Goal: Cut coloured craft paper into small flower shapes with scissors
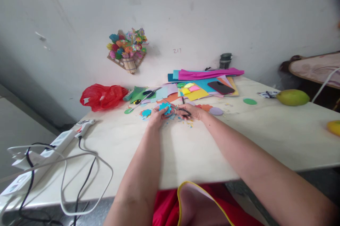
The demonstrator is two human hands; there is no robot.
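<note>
My left hand (157,115) pinches a blue scalloped paper piece (165,108) above the tabletop. Black-handled scissors (187,111) are in my right hand (192,111), and their blades reach left toward the blue piece's edge. Whether the blades touch the paper is too small to tell. Another blue scalloped shape (146,113) lies just left of my left hand. Orange paper (206,107) and a lilac oval (216,111) are to the right of my right hand. Small paper scraps (190,125) are scattered below the hands.
Coloured sheets (207,77) and a dark phone (221,87) lie at the back. A red plastic bag (103,97) sits at the back left. A power strip (57,144) with loose cables runs along the left. A green-yellow fruit (293,97) is at the right.
</note>
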